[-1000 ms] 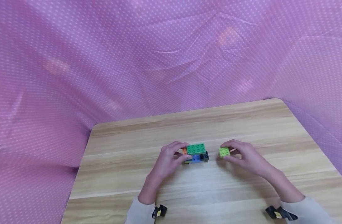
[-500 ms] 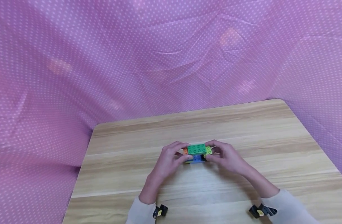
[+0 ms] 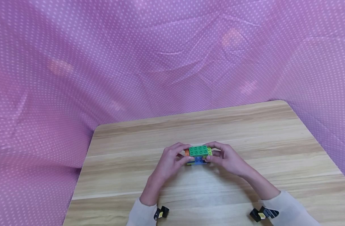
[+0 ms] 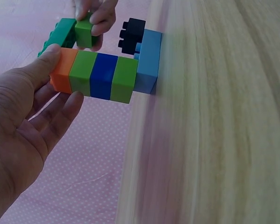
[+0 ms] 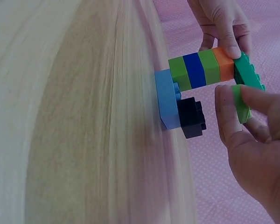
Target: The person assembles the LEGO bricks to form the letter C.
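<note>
My left hand (image 3: 170, 159) grips the orange brick (image 4: 63, 71) that tops a column of lime and dark blue bricks (image 4: 102, 77). This column stands on one end of a light blue brick (image 4: 149, 60); a black brick (image 4: 133, 35) sits on the other end. From the orange brick a long green brick (image 3: 198, 151) reaches out to the right, over the black one. My right hand (image 3: 228, 159) pinches a loose lime brick (image 4: 86, 33) at the underside of the green brick's free end. Whether they are joined, I cannot tell.
The bricks stand near the middle of a wood-grain table (image 3: 217, 201). Pink dotted cloth (image 3: 172, 62) hangs behind the table and at its sides. Each wrist carries a small black camera mount (image 3: 161, 213).
My right hand has moved left, bringing the lime brick from apart on the right to the green brick's end, then slightly further under it. The left hand has stayed in place.
</note>
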### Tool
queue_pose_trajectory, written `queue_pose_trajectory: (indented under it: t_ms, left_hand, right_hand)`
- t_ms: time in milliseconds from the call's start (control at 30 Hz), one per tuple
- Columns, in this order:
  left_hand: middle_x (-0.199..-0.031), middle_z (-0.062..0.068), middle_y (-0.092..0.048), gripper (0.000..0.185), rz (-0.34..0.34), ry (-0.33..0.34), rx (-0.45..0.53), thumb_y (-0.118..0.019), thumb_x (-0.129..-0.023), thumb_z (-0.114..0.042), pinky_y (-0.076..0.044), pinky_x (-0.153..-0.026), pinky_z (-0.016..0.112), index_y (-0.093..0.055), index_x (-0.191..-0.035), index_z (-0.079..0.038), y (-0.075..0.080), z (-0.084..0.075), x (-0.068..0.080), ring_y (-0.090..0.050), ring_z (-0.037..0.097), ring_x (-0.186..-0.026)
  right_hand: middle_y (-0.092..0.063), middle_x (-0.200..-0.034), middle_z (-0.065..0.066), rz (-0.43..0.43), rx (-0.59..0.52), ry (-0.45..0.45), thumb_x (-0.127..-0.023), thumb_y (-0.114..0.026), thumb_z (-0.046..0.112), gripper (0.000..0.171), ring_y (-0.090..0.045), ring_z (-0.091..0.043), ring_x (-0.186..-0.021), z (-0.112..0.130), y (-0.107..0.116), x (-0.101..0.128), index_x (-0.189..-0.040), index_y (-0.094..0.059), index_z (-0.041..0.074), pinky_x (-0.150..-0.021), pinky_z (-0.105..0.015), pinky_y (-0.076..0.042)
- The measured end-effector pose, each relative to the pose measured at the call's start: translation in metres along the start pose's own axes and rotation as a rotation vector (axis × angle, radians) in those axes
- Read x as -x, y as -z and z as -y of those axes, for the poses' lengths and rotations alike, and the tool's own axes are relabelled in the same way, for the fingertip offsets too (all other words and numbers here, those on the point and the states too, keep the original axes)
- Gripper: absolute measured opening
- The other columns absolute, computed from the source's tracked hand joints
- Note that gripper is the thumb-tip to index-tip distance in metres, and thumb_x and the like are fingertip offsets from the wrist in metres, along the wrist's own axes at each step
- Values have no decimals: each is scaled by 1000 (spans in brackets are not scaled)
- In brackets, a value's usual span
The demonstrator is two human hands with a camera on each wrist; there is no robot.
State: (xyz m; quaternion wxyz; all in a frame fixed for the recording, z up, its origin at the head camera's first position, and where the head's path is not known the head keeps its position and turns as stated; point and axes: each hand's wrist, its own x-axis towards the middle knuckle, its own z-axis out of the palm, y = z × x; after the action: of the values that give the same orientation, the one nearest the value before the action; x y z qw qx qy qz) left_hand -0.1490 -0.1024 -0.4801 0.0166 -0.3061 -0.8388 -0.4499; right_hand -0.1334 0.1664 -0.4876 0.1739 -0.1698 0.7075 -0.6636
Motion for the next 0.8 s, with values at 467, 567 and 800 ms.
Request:
queue_pose_trajectory:
  t_ms: [467, 567, 800]
  left_hand:
    - [-111, -5, -67, 43, 13, -6, -18, -73, -88, -33, -55, -73, 15, -67, -127, -16, 0, 0, -1, -65, 7, -93]
    - [-111, -5, -67, 43, 16, 0, -18, -73, -89, -33, -55, -72, 15, -66, -127, -15, 1, -1, -1, -65, 7, -93]
    - [-111, -6, -66, 43, 8, -8, -13, -72, -89, -34, -56, -73, 16, -66, -128, -15, 0, -1, 0, -64, 6, -93]
  right_hand:
    - [-65, -117, -18, -111, -19, -86, -99, -62, 33, 42, -70, -34, -99, 9, -7, -4, -127, -58, 3, -87, -48, -56]
    - [-68, -111, -17, -133, -3, -95, -97, -64, 33, 41, -70, -33, -95, 11, -8, -5, -124, -61, 2, -84, -46, -58]
    - [-68, -110, -17, -155, 12, -104, -97, -65, 34, 42, -70, -31, -94, 13, -9, -5, -124, -61, 2, -82, -44, -58]
